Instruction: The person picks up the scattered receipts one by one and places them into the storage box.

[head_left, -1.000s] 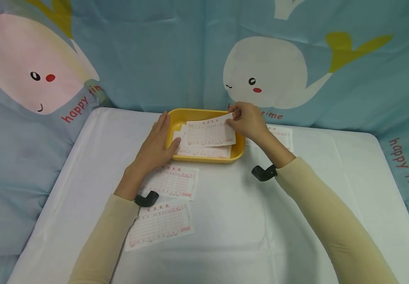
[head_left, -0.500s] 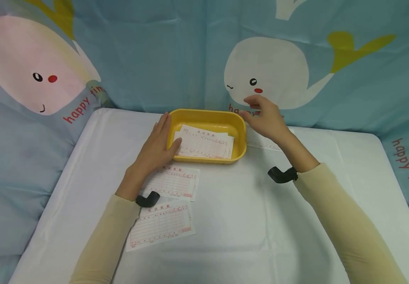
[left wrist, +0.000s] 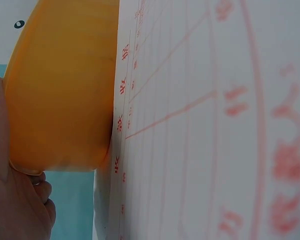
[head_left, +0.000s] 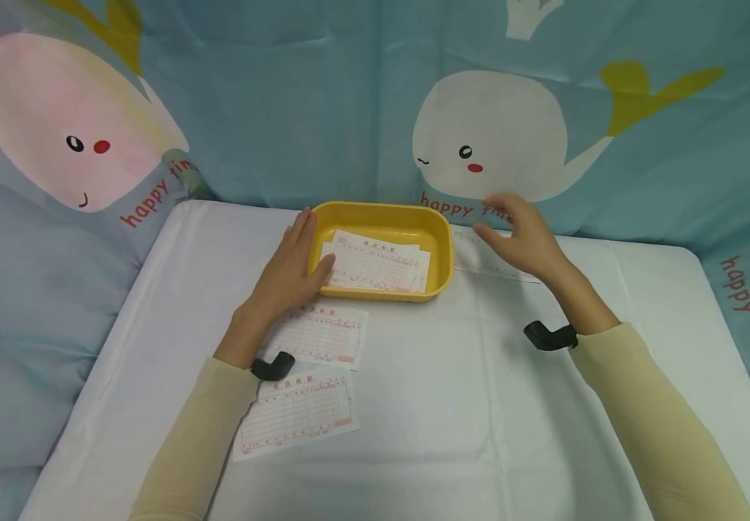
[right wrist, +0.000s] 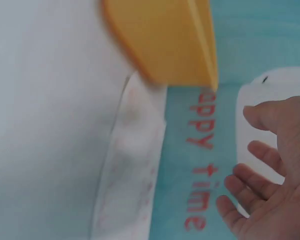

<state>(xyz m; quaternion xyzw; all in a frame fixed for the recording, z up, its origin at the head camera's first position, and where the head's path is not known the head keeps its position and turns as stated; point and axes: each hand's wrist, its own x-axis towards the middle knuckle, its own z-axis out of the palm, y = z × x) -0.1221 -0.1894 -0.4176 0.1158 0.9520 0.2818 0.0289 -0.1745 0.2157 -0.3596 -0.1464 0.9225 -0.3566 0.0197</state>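
Note:
A shallow yellow plastic basket point(head_left: 375, 295) stands at the back of the table with several printed receipt slips point(head_left: 381, 264) inside. My left hand point(head_left: 286, 268) rests against its left end, fingers straight along the wall and thumb over the front left rim. To the right, my right hand point(head_left: 524, 239) hovers, fingers spread and loosely bent, holding nothing. Below it another receipt slip point(head_left: 488, 260) lies beside the basket, partly hidden by the hand. In the right wrist view that slip point(right wrist: 127, 165) is blurred, apart from the fingers.
Two more receipt slips, an upper one point(head_left: 322, 334) and a lower one point(head_left: 303, 416), lie in front of the basket near my left forearm. The white cloth-covered table point(head_left: 440, 420) ends at a blue whale-print curtain point(head_left: 322, 108) behind the basket.
My right hand laid a receipt slip into the basket and let go. It then moved right, out over the slip beside the basket. My left hand stayed at the basket's left end.

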